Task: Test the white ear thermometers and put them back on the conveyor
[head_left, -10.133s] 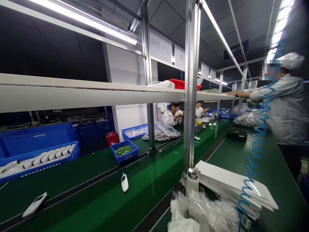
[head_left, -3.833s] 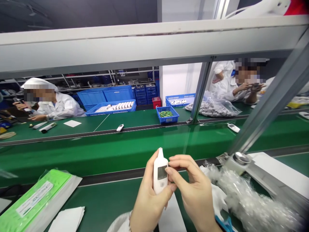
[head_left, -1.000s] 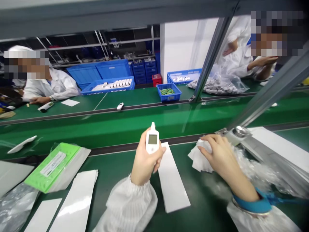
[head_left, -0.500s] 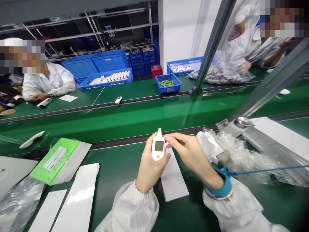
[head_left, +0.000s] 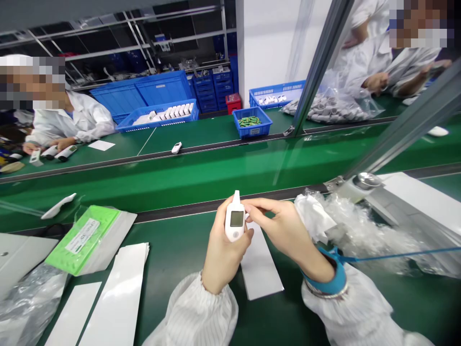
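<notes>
My left hand (head_left: 225, 247) is wrapped round a white device (head_left: 236, 222) with a small grey screen, its narrow tip pointing up and away from me. My right hand (head_left: 284, 228), with a blue strap at the wrist, is beside it; thumb and index finger are pinched at the device's right edge. Whatever may be between those fingertips is too small to make out. Under and between my hands a stack of white paper strips (head_left: 262, 269) lies on the green table (head_left: 173, 269).
A green packet (head_left: 84, 238) and long white sheets (head_left: 117, 288) lie on the left. Crumpled clear plastic (head_left: 374, 235) is on the right. Beyond the green belt (head_left: 201, 168) are blue bins (head_left: 252, 129), a metal post (head_left: 317, 72) and people in white coats.
My hands and the device have hardly moved. The white piece on the belt at left has shifted right. Across the belt, the other people's hands have moved.
</notes>
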Motion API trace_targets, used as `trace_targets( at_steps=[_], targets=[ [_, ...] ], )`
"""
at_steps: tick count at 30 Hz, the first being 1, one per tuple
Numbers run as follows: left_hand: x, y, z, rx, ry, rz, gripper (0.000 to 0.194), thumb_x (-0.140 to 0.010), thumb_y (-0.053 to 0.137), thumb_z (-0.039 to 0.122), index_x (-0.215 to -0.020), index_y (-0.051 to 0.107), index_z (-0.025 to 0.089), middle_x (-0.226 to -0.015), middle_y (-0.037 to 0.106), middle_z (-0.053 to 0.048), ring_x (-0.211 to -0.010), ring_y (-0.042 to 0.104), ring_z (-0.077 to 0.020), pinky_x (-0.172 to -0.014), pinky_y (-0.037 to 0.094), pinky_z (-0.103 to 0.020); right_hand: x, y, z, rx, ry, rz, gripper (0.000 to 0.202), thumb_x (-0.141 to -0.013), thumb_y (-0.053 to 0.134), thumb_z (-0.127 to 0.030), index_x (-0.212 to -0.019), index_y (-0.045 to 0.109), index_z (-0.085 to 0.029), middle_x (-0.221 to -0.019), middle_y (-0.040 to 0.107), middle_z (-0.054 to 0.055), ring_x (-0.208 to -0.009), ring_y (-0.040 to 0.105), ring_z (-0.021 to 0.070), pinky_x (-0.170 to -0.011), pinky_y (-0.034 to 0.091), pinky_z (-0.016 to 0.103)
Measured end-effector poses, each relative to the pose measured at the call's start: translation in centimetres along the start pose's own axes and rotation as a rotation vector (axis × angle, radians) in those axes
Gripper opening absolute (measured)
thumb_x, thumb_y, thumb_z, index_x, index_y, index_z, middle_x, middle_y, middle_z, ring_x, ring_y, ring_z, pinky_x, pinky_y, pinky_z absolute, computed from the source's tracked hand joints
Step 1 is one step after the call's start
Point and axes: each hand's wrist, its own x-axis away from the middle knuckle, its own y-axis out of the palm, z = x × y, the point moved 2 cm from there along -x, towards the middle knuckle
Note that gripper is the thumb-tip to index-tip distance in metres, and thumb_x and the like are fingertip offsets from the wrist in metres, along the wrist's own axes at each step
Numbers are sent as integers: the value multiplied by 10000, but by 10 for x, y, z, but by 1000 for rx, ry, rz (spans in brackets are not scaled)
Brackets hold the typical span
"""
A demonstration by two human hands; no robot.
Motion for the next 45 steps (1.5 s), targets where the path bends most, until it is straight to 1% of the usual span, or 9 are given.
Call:
trace_targets(
  at_steps=[8, 13, 17, 21, 27, 32, 36, 40, 45],
  targets=[
    [0, -1, -2, 10, -14, -6, 623, -750, 703, 216, -1328, 483, 285, -1061, 630, -47, -860, 638, -188, -678, 528, -293, 0, 0, 1, -38, 17, -18, 203, -869, 606, -229, -966, 776, -282, -860, 762, -56, -723, 688, 117, -705, 534, 211],
    [1, -2, -4, 111, -154, -35, 678, -753, 717, 228, -1362, 430, 303, -911, 597, 3, -540, 488, -81, -461, 412, -215, -1, 0, 1, -70, 61, -37, 214, -875, 576, -228, -938, 778, -264, -868, 761, -37, -720, 684, 130, -681, 535, 233],
    [2, -1, -4, 81, -136, -18, 682, -749, 723, 210, -1364, 447, 309, -854, 593, -4, -619, 551, -134, -488, 430, -229, 0, 2, 1, -117, 94, -11, 157, -836, 657, -299, -923, 771, -234, -840, 759, -9, -759, 699, 166, -712, 557, 264],
    [2, -1, -5, 56, -85, -3, 639, -745, 722, 206, -1333, 488, 293, -858, 604, -27, -786, 615, -210, -562, 480, -270, 0, 1, 2, -119, 83, -36, 183, -839, 643, -277, -964, 774, -244, -847, 762, -1, -748, 701, 170, -719, 559, 283],
    [3, -2, -3, 12, -70, 0, 631, -754, 712, 207, -1336, 485, 300, -921, 616, -36, -866, 618, -226, -625, 499, -291, -1, -1, 2, -130, 98, -53, 197, -842, 630, -251, -973, 777, -258, -843, 762, -16, -744, 697, 157, -705, 548, 268],
    [3, -1, -5, 38, -98, -1, 644, -744, 719, 195, -1334, 482, 297, -812, 593, -7, -665, 577, -165, -508, 454, -243, -1, 0, 2, -160, 98, -52, 184, -826, 645, -266, -952, 779, -247, -826, 762, -4, -750, 705, 167, -704, 555, 277],
    [3, -1, 0, 162, -221, -82, 714, -744, 735, 217, -1373, 408, 297, -661, 506, 64, -415, 382, -65, -351, 304, -180, -2, -1, 4, -145, 87, -52, 200, -811, 611, -232, -926, 775, -242, -847, 761, -1, -741, 696, 159, -693, 545, 277],
    [4, -2, 12, 318, -302, -158, 795, -737, 744, 214, -1416, 336, 290, -628, 466, 90, -383, 278, -40, -307, 169, -147, -5, -7, 9, -132, 62, -24, 209, -798, 575, -211, -908, 753, -213, -834, 750, 6, -724, 673, 151, -692, 533, 283],
    [5, -1, 15, 355, -299, -134, 810, -728, 751, 209, -1419, 335, 287, -631, 463, 96, -389, 277, -30, -312, 171, -131, -5, -14, 7, -102, 40, 81, 213, -850, 629, -368, -951, 727, -208, -874, 731, 23, -805, 654, 168, -756, 526, 298]
  ],
)
